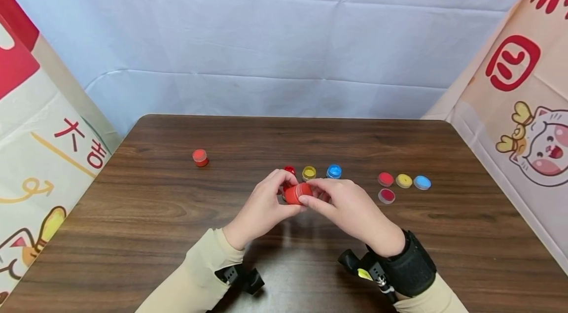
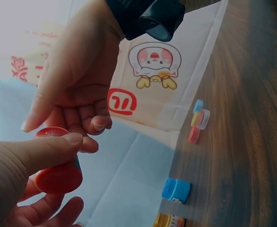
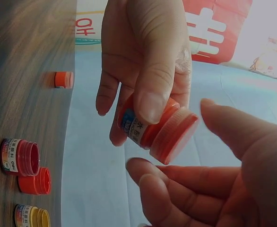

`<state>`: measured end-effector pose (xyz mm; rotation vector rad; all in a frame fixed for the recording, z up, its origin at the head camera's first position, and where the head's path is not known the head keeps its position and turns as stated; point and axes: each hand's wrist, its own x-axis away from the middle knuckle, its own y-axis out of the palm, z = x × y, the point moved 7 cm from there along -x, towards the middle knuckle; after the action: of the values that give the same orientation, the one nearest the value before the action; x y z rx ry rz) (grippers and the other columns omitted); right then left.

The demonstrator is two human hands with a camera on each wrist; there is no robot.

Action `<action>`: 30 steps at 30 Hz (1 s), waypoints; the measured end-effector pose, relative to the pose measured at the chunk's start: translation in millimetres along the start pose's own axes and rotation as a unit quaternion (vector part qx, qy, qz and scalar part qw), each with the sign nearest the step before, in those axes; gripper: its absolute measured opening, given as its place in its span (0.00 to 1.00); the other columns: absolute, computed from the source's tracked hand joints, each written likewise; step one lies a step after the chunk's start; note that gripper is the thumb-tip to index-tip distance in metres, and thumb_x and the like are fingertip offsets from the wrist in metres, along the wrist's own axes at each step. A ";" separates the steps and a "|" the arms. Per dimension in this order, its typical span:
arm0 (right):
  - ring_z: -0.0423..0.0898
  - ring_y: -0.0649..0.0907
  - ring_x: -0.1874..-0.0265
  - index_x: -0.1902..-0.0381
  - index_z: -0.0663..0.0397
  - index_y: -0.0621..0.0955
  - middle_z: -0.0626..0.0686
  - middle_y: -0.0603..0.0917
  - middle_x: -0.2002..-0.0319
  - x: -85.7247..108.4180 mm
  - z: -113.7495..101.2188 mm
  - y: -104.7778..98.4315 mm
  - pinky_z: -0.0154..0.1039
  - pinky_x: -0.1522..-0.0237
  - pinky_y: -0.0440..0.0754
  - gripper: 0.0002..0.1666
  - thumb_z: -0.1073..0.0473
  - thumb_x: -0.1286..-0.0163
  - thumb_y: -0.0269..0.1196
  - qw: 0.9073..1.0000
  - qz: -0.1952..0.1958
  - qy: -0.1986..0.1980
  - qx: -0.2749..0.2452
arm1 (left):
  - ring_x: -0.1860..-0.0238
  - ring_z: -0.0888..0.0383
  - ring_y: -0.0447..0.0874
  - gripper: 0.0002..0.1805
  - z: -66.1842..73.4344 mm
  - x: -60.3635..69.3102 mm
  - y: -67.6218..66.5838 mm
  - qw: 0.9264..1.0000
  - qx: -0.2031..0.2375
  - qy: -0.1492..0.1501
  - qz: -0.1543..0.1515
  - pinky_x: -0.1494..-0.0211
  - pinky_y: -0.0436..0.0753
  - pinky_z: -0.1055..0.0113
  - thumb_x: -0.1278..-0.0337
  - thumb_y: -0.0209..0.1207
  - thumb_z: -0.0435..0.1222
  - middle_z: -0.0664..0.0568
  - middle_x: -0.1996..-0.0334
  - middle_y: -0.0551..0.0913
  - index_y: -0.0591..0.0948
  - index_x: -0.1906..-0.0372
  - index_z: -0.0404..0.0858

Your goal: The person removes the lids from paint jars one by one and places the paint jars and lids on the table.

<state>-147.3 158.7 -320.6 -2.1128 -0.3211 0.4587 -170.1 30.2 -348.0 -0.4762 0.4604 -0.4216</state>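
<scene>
An orange-red paint jar (image 1: 298, 194) with its lid on is held above the table by my left hand (image 1: 267, 199), whose thumb presses on the labelled body. In the right wrist view the jar (image 3: 141, 120) is tilted, its ridged lid (image 3: 176, 137) toward my right hand (image 3: 209, 175). The thumb and fingers of the right hand are spread around the lid, with a gap at the thumb in that view. Beyond the hands stand uncapped jars: dark red (image 3: 19, 157), orange-red (image 3: 34, 181), yellow (image 1: 308, 173) and blue (image 1: 334, 171). The left hand partly hides some of them.
Several lids lie right of the hands on the brown wooden table (image 1: 186, 234): red (image 1: 385, 179), yellow (image 1: 404, 181), blue (image 1: 422, 183) and dark red (image 1: 386, 196). One capped orange-red jar (image 1: 200, 157) stands far left. A pale cloth (image 1: 284, 47) hangs behind the table.
</scene>
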 end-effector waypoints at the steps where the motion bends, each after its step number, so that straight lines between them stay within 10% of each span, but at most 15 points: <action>1: 0.34 0.73 0.79 0.60 0.50 0.81 0.37 0.75 0.77 -0.1 0.4 -0.4 0.32 0.76 0.73 0.19 0.42 0.36 0.60 1.000 0.002 0.004 -0.001 | 0.62 0.62 0.73 0.21 0.1 -0.1 -0.2 1.000 -0.001 0.000 0.002 0.58 0.80 0.62 0.60 0.72 0.31 0.56 0.63 0.73 0.73 0.61 0.40; 30: 0.34 0.72 0.79 0.61 0.51 0.81 0.38 0.75 0.78 1.3 0.4 1.8 0.32 0.77 0.73 0.19 0.43 0.35 0.59 1.000 -0.024 0.010 -0.005 | 0.63 0.62 0.73 0.20 -1.9 0.2 2.3 1.000 -0.008 -0.005 -0.007 0.61 0.78 0.69 0.59 0.71 0.31 0.56 0.62 0.74 0.74 0.59 0.40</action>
<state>-146.2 158.6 -322.6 -2.1132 -0.3622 0.4083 -170.3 31.3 -350.8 -0.4973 0.4508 -0.4299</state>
